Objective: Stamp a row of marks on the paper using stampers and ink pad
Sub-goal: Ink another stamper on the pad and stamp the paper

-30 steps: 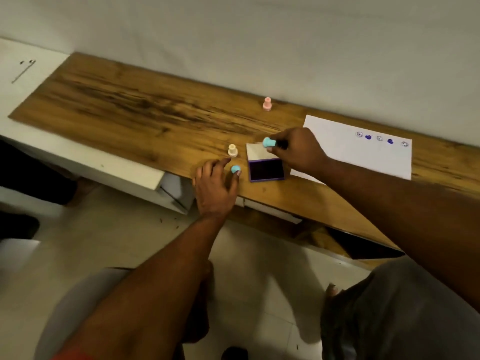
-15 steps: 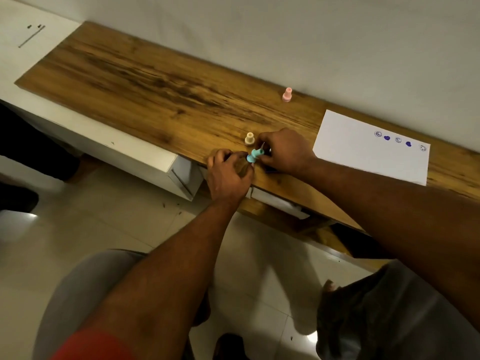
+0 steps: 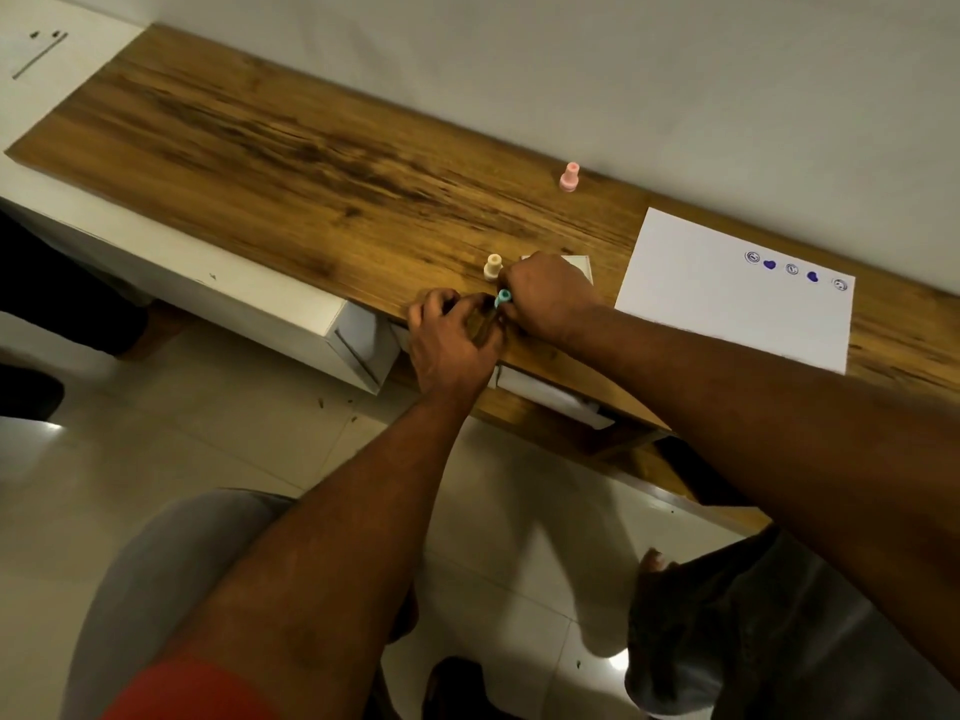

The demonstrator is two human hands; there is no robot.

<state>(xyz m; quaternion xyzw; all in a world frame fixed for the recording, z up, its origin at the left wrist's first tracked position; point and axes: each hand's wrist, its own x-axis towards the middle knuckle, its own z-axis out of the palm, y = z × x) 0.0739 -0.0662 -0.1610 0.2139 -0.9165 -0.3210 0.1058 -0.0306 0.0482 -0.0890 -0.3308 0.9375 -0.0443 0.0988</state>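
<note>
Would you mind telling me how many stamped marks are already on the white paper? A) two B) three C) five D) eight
C: the row near the far edge of the paper holds five purple marks, three ring-like outlines alternating with two solid hearts.
</note>
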